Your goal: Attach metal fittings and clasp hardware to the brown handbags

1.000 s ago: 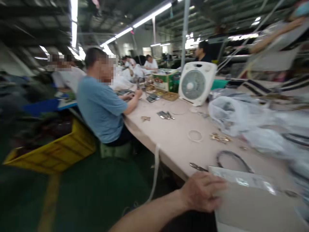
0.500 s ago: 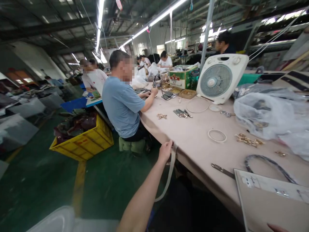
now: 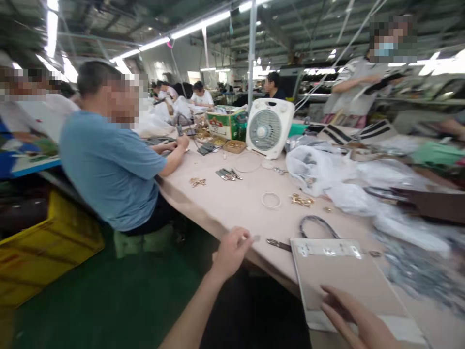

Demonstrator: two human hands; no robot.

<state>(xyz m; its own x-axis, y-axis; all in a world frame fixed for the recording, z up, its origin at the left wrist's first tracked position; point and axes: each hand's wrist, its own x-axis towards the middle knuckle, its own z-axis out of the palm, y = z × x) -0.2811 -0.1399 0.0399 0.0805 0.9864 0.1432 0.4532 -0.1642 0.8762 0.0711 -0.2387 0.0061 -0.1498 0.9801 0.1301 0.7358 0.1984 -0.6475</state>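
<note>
My left hand [image 3: 230,252] is at the front edge of the table [image 3: 232,203], its thumb and fingers drawn together. A small pale grey tip shows at the fingertips, too blurred to name. Over the flat beige panel [image 3: 341,286] is my right hand [image 3: 358,315], fingers apart and holding nothing; whether it touches the panel I cannot tell. Shiny metal fittings [image 3: 329,250] sit in a row along the panel's far strip. A dark strap with a metal end [image 3: 278,243] sticks out at the panel's left, and a dark curved handle [image 3: 316,223] arches behind it.
Gold-coloured clasps [image 3: 301,199], a white ring [image 3: 271,199] and grey metal-tipped pieces [image 3: 228,174] lie farther back. A white fan [image 3: 271,128] stands beyond, with plastic bags [image 3: 319,169] right of it. A co-worker in blue [image 3: 109,160] sits at the left, near a yellow crate [image 3: 54,247].
My view has swung right. The pale strap that hung by my left hand no longer shows. My right hand has come further into view over the panel.
</note>
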